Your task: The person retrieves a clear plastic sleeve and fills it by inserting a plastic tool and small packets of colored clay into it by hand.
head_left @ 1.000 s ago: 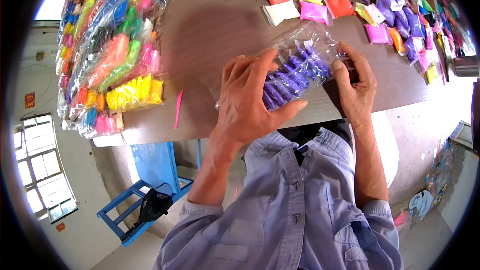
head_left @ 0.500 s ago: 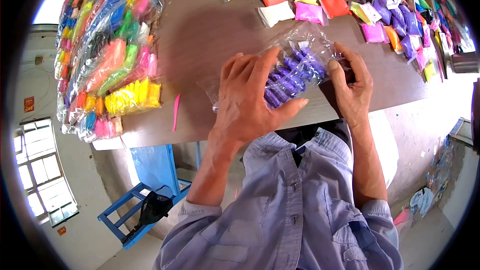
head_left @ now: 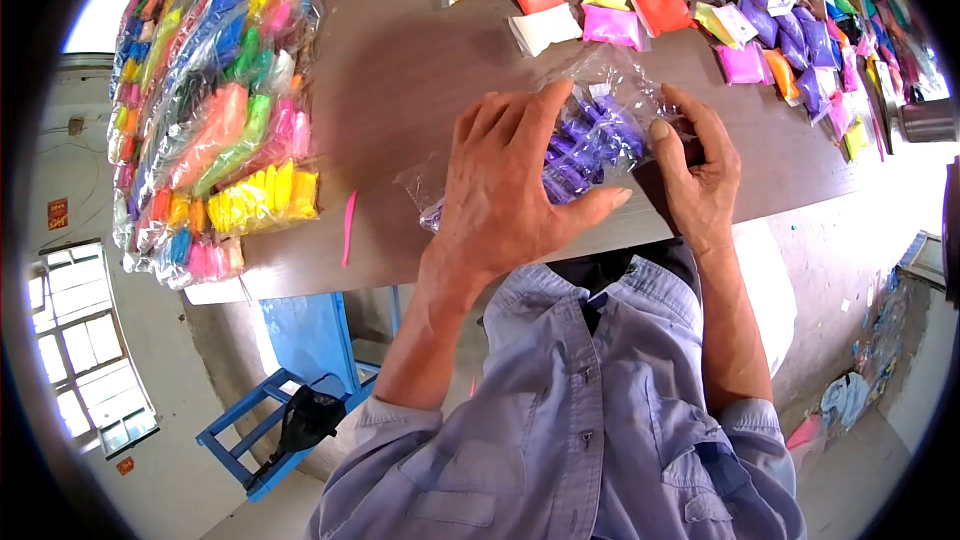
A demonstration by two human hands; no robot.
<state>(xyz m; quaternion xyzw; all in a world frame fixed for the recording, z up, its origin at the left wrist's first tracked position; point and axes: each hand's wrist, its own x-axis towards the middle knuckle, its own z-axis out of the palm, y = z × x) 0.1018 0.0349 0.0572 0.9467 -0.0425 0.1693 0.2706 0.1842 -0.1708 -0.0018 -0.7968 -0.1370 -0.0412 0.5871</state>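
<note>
A clear plastic bag [head_left: 628, 75] lies near the table's front edge with several small purple packets [head_left: 608, 132] in it, set in rows. Over the bag's left part my left hand [head_left: 505, 175] is spread, thumb out to the right and fingers apart, hiding some of the packets. My right hand [head_left: 702, 165] is at the bag's right edge, its fingers curled around the loose film and its thumb near the bag's side. The palm side and lower fingers of the right hand are partly hidden.
Bagged colourful packets [head_left: 225, 110] are piled on the table's left side. Loose coloured packets [head_left: 760, 20] cover the back right of the brown table [head_left: 390, 70]. A pink plastic stick [head_left: 349, 228] lies left of my hands. A blue stool [head_left: 310, 340] stands below the table edge.
My left hand has shifted slightly right across the bag, covering more of the purple packets. My right hand stays at the bag's right edge, nearly unmoved.
</note>
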